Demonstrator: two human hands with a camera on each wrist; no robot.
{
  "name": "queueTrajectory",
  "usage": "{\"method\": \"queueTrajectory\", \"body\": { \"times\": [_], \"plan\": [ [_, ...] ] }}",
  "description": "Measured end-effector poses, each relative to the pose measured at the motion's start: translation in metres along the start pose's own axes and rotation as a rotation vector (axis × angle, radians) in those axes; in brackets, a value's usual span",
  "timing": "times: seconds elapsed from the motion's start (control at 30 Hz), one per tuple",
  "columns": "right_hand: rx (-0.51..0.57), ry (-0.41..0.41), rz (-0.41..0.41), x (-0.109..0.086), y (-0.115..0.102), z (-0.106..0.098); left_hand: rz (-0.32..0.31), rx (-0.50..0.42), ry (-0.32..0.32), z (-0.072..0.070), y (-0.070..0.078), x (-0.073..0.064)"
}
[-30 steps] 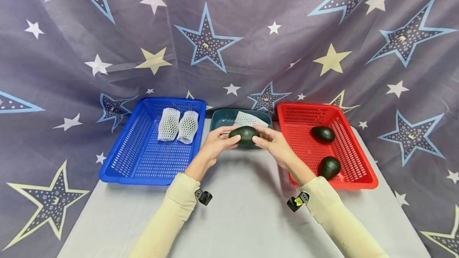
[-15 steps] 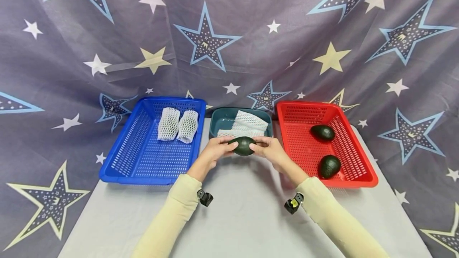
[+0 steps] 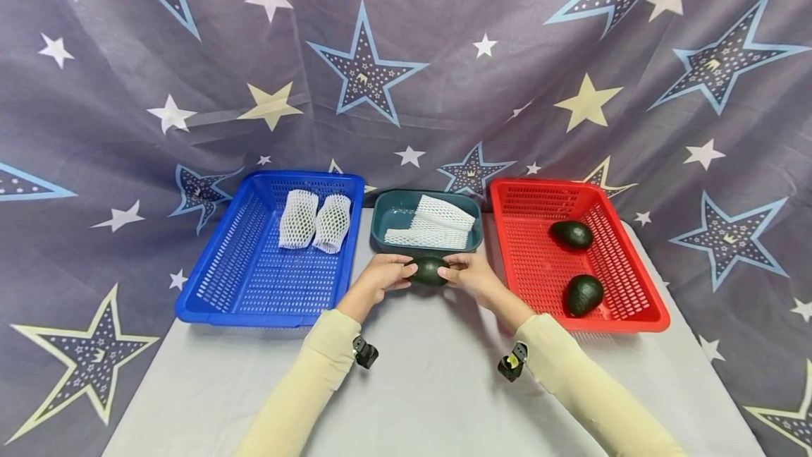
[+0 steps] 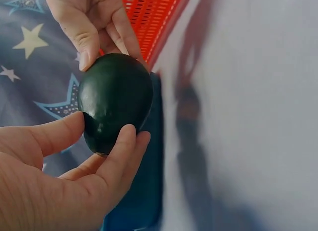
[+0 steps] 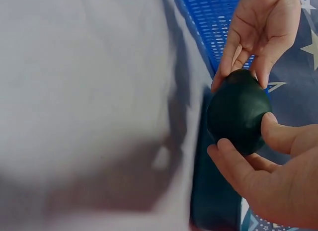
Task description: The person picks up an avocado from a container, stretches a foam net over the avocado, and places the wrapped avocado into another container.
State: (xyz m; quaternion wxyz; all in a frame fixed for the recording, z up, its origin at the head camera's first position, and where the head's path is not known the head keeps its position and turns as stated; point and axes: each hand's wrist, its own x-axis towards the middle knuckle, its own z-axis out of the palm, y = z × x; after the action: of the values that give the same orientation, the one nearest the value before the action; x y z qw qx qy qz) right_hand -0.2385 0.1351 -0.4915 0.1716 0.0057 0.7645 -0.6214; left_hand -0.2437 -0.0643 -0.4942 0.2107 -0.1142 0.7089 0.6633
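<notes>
A dark green avocado [image 3: 428, 271] is held between both hands, in front of the teal tray. My left hand [image 3: 380, 276] grips its narrower end, thumb on one side and fingers on the other, as the left wrist view shows on the avocado [image 4: 115, 99]. Around the rounder end, my right hand [image 3: 472, 276] pinches with thumb and fingers; the right wrist view shows this hand [image 5: 278, 176] too. White foam net sleeves [image 3: 438, 221] lie flat in the teal tray [image 3: 393, 202], just beyond the hands.
On the left stands a blue basket [image 3: 254, 302] holding two net-wrapped items [image 3: 298, 220]. A red basket [image 3: 526, 259] on the right contains two avocados [image 3: 583, 295]. A star-patterned curtain [image 3: 406, 34] hangs behind the pale tabletop [image 3: 431, 372].
Both hands have brought the avocado down and toward the body, from over the teal tray to in front of it. The net sleeves in the tray are now uncovered.
</notes>
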Motion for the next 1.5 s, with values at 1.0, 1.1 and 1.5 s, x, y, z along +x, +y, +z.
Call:
{"method": "queueTrajectory", "body": {
  "times": [1.0,1.1,1.5],
  "plan": [
    [-0.102,0.071,0.087,0.008,0.019,0.007,-0.046,0.029,0.046,0.008,-0.023,0.013],
    [-0.099,0.067,0.089,0.009,0.02,0.008,-0.043,0.026,0.048,0.009,-0.023,0.012],
    [-0.207,0.079,0.046,0.008,0.009,0.006,-0.061,0.017,0.039,0.008,-0.026,0.013]
  ]
}}
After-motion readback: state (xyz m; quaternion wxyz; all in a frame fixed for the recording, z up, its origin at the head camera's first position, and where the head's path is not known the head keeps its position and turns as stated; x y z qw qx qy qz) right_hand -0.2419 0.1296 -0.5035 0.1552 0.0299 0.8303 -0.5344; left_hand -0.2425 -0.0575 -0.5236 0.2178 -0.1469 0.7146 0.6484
